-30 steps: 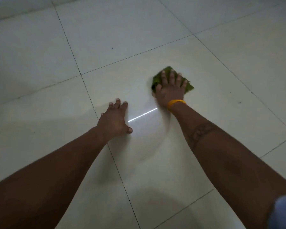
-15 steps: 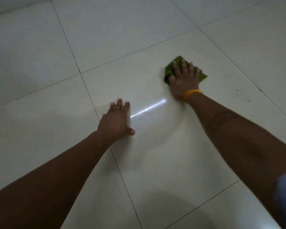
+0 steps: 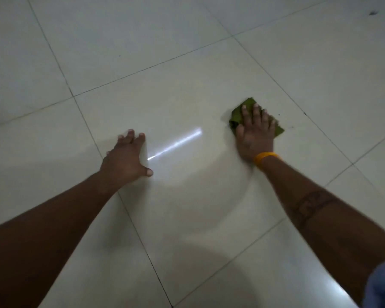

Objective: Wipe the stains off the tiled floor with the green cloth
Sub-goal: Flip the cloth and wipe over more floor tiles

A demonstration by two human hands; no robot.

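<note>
Head view: pale glossy tiled floor (image 3: 187, 41) crossed by dark grout lines. Right hand (image 3: 255, 134) flat on the green cloth (image 3: 237, 114), fingers (image 3: 257, 112) straight and spread, pressing it to the tile near a grout line; orange wristband (image 3: 265, 157) at the wrist. Left hand (image 3: 126, 160) planted palm-down on the floor, fingers straight, thumb out, holding nothing. Bright streak of reflected light (image 3: 176, 144) between the hands. Dark speck (image 3: 372, 13) far right.

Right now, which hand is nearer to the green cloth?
Right. The right hand presses flat on the green cloth. The left hand rests on the tiled floor, apart from the cloth, to its left.
</note>
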